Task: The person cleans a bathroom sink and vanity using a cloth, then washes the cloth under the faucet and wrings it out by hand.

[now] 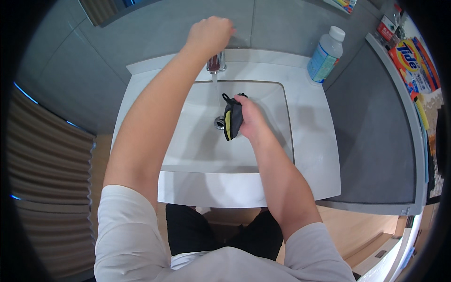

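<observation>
Grey wall tiles (169,44) back a white surface (312,145) with a sunken basin (192,129); a ribbed brown curtain (47,160) hangs at left. Near the surface's back right corner stands a white-capped bottle (325,54) with a blue-green label, and beyond a grey panel (376,131) lies an orange printed packet (413,66). Across the basin's left part stretches the left forearm, hiding it; the left hand (211,35) bends over the chrome tap (215,64), its fingers curled, though I cannot tell what they grip. Over the basin, beside the thin water stream and near the drain (219,123), the right hand (250,117) pinches a grey-and-yellow cloth item (233,120) between thumb and fingers
</observation>
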Action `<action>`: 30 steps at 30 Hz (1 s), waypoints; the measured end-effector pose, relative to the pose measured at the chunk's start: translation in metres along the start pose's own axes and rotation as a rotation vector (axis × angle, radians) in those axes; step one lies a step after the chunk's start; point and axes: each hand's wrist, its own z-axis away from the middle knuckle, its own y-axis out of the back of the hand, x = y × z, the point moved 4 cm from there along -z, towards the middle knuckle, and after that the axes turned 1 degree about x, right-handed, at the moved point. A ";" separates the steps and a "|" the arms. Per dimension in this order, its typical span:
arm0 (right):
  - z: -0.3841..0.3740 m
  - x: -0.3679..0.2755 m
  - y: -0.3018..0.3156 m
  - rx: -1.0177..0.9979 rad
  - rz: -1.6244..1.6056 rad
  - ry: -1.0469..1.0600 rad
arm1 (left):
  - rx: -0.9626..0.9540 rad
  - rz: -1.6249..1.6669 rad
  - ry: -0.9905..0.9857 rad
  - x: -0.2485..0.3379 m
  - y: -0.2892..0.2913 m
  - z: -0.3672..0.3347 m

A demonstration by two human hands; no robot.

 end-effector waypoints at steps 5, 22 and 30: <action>-0.003 0.001 0.002 0.004 0.026 -0.017 | 0.045 0.046 -0.017 -0.001 -0.005 0.000; -0.009 -0.002 0.013 0.222 -0.144 0.167 | -0.143 2.091 1.528 0.010 -0.170 0.158; 0.014 -0.022 0.011 0.346 -0.008 0.357 | -0.252 1.672 1.343 0.029 -0.153 0.161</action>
